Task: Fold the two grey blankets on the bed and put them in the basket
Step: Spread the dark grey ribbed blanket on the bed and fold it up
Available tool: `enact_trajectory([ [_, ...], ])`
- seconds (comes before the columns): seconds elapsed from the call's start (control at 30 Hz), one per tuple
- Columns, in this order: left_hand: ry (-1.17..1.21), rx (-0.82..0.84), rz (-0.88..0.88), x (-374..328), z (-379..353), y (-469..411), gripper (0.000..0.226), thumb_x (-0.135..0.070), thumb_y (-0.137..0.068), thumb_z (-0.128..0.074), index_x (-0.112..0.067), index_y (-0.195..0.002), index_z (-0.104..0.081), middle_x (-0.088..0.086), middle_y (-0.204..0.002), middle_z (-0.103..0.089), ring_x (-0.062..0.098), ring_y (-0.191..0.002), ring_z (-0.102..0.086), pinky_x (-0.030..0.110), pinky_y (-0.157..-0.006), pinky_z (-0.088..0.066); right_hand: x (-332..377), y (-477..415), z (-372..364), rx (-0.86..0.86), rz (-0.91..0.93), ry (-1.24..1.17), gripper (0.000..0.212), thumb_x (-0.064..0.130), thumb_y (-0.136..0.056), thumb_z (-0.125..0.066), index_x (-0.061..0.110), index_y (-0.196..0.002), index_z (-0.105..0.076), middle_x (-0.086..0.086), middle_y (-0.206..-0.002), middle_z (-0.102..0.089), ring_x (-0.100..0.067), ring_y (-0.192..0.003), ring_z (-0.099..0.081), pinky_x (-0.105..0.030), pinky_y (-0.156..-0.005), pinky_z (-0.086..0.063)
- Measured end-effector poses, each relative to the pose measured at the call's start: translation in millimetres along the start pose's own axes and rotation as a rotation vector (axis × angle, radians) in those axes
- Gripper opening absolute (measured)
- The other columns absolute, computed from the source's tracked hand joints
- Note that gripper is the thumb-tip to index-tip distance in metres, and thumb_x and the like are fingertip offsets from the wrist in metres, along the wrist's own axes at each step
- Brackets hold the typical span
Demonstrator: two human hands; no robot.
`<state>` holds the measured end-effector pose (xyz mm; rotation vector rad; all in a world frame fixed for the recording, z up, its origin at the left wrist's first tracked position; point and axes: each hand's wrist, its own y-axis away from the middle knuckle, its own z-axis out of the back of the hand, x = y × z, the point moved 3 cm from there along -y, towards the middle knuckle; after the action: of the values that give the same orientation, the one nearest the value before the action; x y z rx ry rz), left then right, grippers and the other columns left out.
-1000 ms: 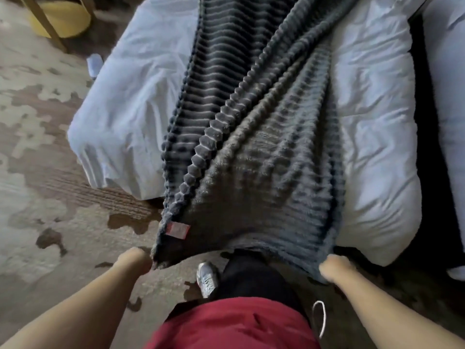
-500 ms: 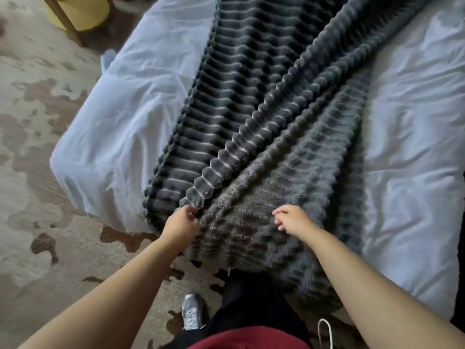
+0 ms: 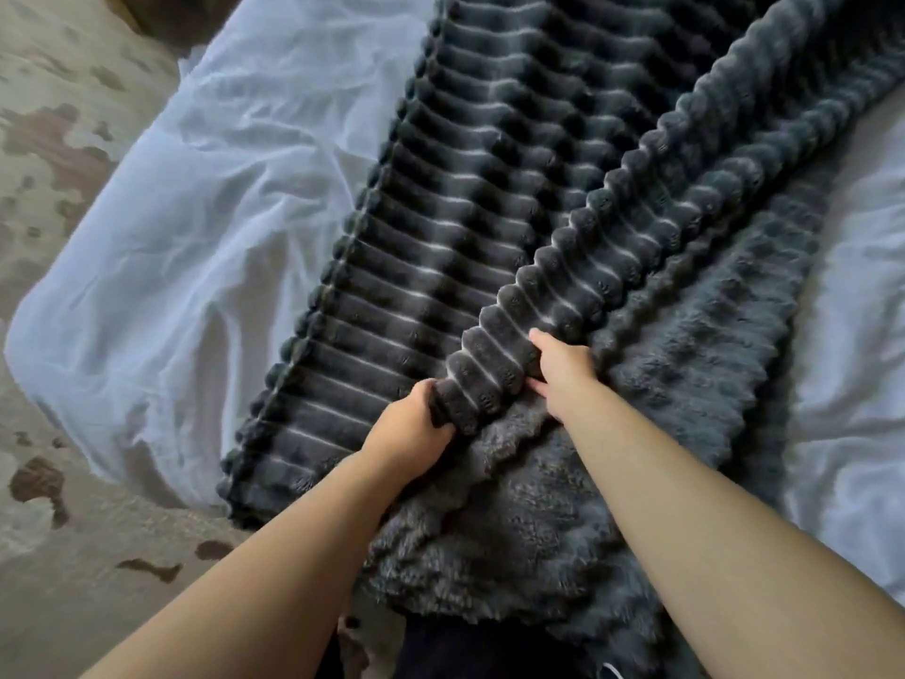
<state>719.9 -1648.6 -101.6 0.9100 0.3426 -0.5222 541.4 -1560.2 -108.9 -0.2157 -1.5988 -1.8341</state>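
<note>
A dark grey ribbed blanket [image 3: 470,247] lies lengthwise on the white bed [image 3: 235,227], folded along its length so that its fuzzy underside [image 3: 685,394] shows on the right. The near end hangs over the bed's edge toward me. My left hand [image 3: 416,428] is closed on the end of the ribbed folded edge. Just right of it, my right hand [image 3: 563,374] pinches the same edge with fingers curled over it. I can make out only one blanket. No basket is in view.
Patterned beige and brown carpet [image 3: 59,531] runs along the left of the bed. White crumpled sheet [image 3: 852,433] continues to the right of the blanket. My dark trousers [image 3: 440,654] show at the bottom edge.
My hands have come up from below the bed's edge onto the bed. They have moved close together and both now hold the ribbed folded edge. The view has moved closer over the bed.
</note>
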Motion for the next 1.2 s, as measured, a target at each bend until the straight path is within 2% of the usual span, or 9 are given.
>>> enact_trajectory([
  [0.17,0.354,0.098,0.045,7.9,26.7,-21.1,0.026,-0.019,-0.092,-0.048,-0.021,-0.116,-0.059,-0.001,-0.113,-0.066,0.019,-0.110,-0.057,0.024,-0.085,-0.040,43.2,22.3,-38.8,-0.017,0.113,-0.284,0.048,0.015,-0.080,-0.068,0.013,-0.126,-0.055,-0.007,-0.114,-0.065,-0.024,-0.099,-0.064,-0.044,-0.092,-0.052],
  [0.27,0.732,0.289,-0.011,14.2,53.7,-22.2,0.028,-0.023,-0.099,-0.043,-0.015,-0.114,-0.066,0.000,-0.117,-0.068,0.019,-0.116,-0.059,0.035,-0.104,-0.042,89.1,46.0,-97.9,0.130,0.267,-0.371,0.045,0.009,-0.080,-0.064,0.014,-0.125,-0.056,0.003,-0.082,-0.066,-0.013,-0.074,-0.062,-0.030,-0.075,-0.051],
  [0.37,1.107,0.393,-0.063,19.7,92.3,-30.7,0.033,-0.040,-0.097,-0.045,-0.026,-0.106,-0.074,-0.006,-0.110,-0.072,0.010,-0.107,-0.065,0.019,-0.086,-0.052,124.9,49.1,-177.2,0.302,0.378,-0.374,0.052,0.002,-0.079,-0.059,0.022,-0.127,-0.053,0.008,-0.063,-0.058,-0.008,-0.054,-0.050,-0.022,-0.057,-0.045],
  [0.5,0.642,-0.091,0.115,63.8,127.8,-78.7,0.021,-0.027,-0.093,-0.057,-0.017,-0.077,-0.066,-0.005,-0.069,-0.066,0.018,-0.075,-0.062,0.026,-0.061,-0.044,110.6,15.0,-266.8,0.471,0.303,0.128,0.082,0.013,-0.087,-0.059,0.030,-0.153,-0.013,-0.008,-0.124,-0.059,-0.018,-0.095,-0.059,-0.030,-0.077,-0.048],
  [0.57,0.326,-0.179,0.307,86.4,131.7,-96.3,0.015,-0.014,-0.092,-0.051,-0.015,-0.083,-0.063,0.005,-0.077,-0.064,0.026,-0.083,-0.062,0.029,-0.064,-0.040,87.7,-5.1,-279.0,0.580,0.154,0.451,0.087,0.021,-0.095,-0.054,0.035,-0.151,0.010,-0.011,-0.138,-0.050,-0.025,-0.100,-0.056,-0.034,-0.076,-0.047],
  [0.7,0.205,-0.324,0.234,77.8,139.4,-116.0,0.018,-0.029,-0.096,-0.048,-0.013,-0.096,-0.057,0.005,-0.092,-0.062,0.030,-0.096,-0.059,0.029,-0.069,-0.033,97.5,-31.3,-249.0,0.587,0.164,0.465,0.072,0.021,-0.099,-0.046,0.031,-0.152,0.002,-0.008,-0.133,-0.051,-0.016,-0.083,-0.059,-0.028,-0.062,-0.048],
  [0.87,0.136,-0.364,0.077,-7.5,146.4,-154.9,0.056,-0.051,-0.084,-0.062,-0.016,-0.126,-0.053,0.015,-0.123,-0.052,0.032,-0.116,-0.050,0.036,-0.094,-0.041,115.3,-59.7,-140.4,0.345,0.301,0.475,0.038,0.011,-0.095,-0.045,0.022,-0.131,-0.051,-0.003,-0.098,-0.062,-0.009,-0.070,-0.055,-0.020,-0.052,-0.040],
  [1.0,-0.098,-0.297,-0.035,-65.0,151.2,-199.2,0.070,-0.061,-0.073,-0.066,-0.023,-0.131,-0.050,0.018,-0.130,-0.045,0.036,-0.119,-0.048,0.039,-0.102,-0.041,114.5,-103.6,0.5,-0.121,0.244,0.444,0.030,0.005,-0.089,-0.049,0.013,-0.114,-0.064,-0.001,-0.067,-0.057,-0.015,-0.056,-0.049,-0.026,-0.050,-0.035],
  [1.2,-0.328,-0.308,-0.057,-90.4,141.8,-233.0,0.040,-0.034,-0.083,-0.053,-0.020,-0.119,-0.059,0.021,-0.121,-0.045,0.041,-0.112,-0.047,0.046,-0.098,-0.046,97.7,-131.7,176.5,-0.787,0.074,0.581,0.031,0.017,-0.089,-0.054,0.008,-0.118,-0.058,-0.023,-0.128,-0.051,-0.041,-0.114,-0.051,-0.046,-0.096,-0.046],
])
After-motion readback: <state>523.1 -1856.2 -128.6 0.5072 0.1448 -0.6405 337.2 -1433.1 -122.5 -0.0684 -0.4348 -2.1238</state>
